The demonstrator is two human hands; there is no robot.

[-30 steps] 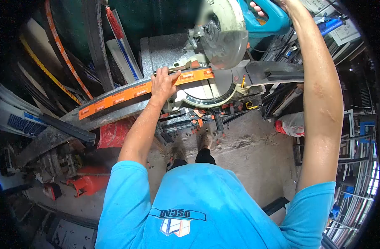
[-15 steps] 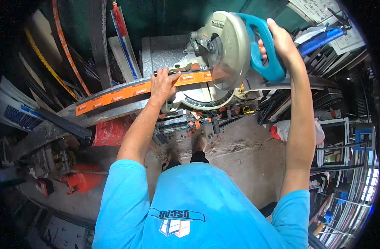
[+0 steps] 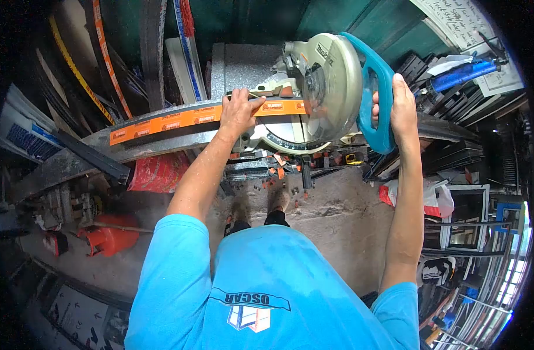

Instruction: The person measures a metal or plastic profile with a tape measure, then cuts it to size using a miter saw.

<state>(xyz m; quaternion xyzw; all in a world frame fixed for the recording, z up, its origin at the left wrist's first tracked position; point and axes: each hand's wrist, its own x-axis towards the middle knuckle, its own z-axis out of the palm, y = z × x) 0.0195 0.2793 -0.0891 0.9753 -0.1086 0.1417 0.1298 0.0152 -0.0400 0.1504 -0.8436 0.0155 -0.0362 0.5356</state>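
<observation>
A long bar with orange labelled tape (image 3: 174, 121) lies along the bench and reaches under the miter saw (image 3: 337, 81). My left hand (image 3: 238, 114) presses the bar against the fence, left of the blade guard, its fingers over the top edge. My right hand (image 3: 400, 111) is wrapped round the saw's teal handle (image 3: 385, 87) on the right. The pale saw head is low over the bar's right end, and its guard hides the blade. The round saw base (image 3: 290, 143) sits below the bar.
Long profiles (image 3: 151, 52) lean behind the bench at the left. Offcuts (image 3: 278, 166) lie below the saw. A red gas cylinder (image 3: 112, 234) is at lower left. Stacked dark profiles (image 3: 453, 154) and a white bag (image 3: 430, 195) are at the right.
The saw head and my right hand on its handle have come lower, towards the bar. My left hand stays on the bar. The whole view has shifted slightly.
</observation>
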